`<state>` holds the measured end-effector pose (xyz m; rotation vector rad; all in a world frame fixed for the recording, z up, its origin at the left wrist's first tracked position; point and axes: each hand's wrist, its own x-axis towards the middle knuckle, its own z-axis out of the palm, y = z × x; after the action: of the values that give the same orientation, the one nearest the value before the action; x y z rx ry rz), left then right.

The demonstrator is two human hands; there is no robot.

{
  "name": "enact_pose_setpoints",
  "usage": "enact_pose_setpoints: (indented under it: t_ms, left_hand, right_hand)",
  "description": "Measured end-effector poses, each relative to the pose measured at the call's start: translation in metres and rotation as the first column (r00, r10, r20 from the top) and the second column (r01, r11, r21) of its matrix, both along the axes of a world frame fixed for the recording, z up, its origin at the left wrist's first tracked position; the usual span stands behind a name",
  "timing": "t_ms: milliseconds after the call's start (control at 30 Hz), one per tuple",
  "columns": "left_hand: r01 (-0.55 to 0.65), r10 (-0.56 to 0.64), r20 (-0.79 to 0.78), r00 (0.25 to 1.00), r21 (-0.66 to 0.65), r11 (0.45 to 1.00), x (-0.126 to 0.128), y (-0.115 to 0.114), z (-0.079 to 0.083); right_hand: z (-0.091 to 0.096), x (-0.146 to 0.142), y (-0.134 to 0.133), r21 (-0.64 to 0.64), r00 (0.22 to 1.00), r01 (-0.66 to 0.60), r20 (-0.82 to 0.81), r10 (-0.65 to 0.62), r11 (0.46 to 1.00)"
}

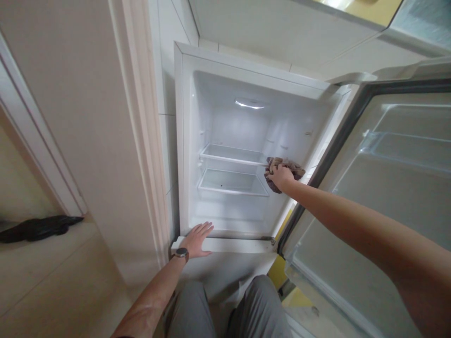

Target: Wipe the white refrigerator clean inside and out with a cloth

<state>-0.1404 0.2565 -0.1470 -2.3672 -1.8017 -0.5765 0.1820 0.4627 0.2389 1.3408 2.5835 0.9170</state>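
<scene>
An open white refrigerator (239, 124) stands in front of me, its compartment lit by a lamp at the back. My right hand (282, 177) grips a bunched brown patterned cloth (275, 165) by the right inner wall, close to the right ends of the shelves. Two shelves, an upper shelf (232, 154) and a lower shelf (232, 182), sit in the compartment. My left hand (196, 239) lies with fingers spread on the ledge at the refrigerator's lower left front. A watch (182, 253) is on that wrist.
The refrigerator door (398, 188) hangs wide open on the right, with a clear door rack (405, 145). A door frame (134, 117) rises close on the left. Some black plastic (38, 228) lies on the floor at far left. My knees are below the ledge.
</scene>
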Motion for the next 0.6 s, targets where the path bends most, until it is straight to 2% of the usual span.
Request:
enact_pose_setpoints:
  t_ms: [200, 333, 433, 600]
  left_hand:
    - [0.003, -0.003, -0.007, 1.000, -0.001, 1.000, 0.001, -0.001, 0.002]
    - [0.011, -0.011, -0.002, 1.000, 0.008, 1.000, 0.000, -0.001, 0.001]
    - [0.015, -0.015, 0.000, 1.000, 0.010, 1.000, 0.000, -0.001, 0.001]
    - [-0.002, 0.002, -0.001, 1.000, 0.000, 1.000, 0.001, -0.002, 0.002]
  right_hand:
    - [-0.032, -0.004, 0.010, 0.037, 0.991, 0.003, -0.135, 0.002, 0.999]
    - [-0.043, -0.009, 0.015, 0.006, 0.953, -0.052, -0.300, 0.051, 0.999]
    - [-0.050, -0.011, 0.010, -0.011, 0.937, -0.071, -0.345, 0.063, 0.997]
    - [-0.071, -0.013, -0.010, -0.201, 0.922, -0.085, -0.386, 0.000, 0.976]
